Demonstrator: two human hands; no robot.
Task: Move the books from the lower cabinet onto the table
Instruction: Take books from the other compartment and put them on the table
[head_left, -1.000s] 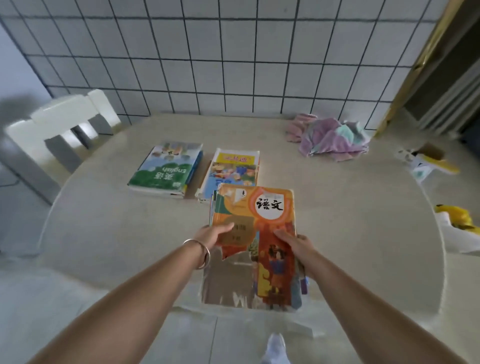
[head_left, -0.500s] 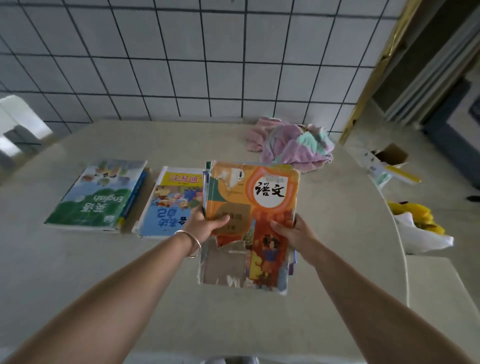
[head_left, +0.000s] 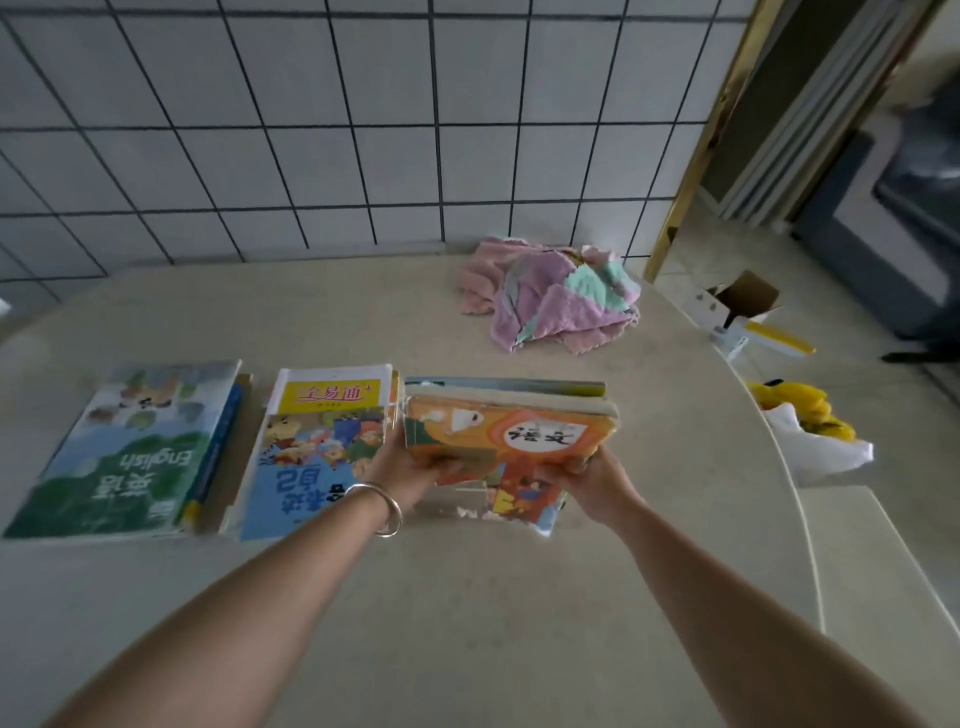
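Both hands, left hand (head_left: 410, 470) and right hand (head_left: 592, 480), gripping near edge of orange book stack (head_left: 511, 434); stack stretching far, right of blue book (head_left: 317, 452).

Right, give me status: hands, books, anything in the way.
Left hand and right hand both gripping the orange-topped book stack by its near edge, low over the table. English book and blue workbook lie left. Cloth pile behind, apart.
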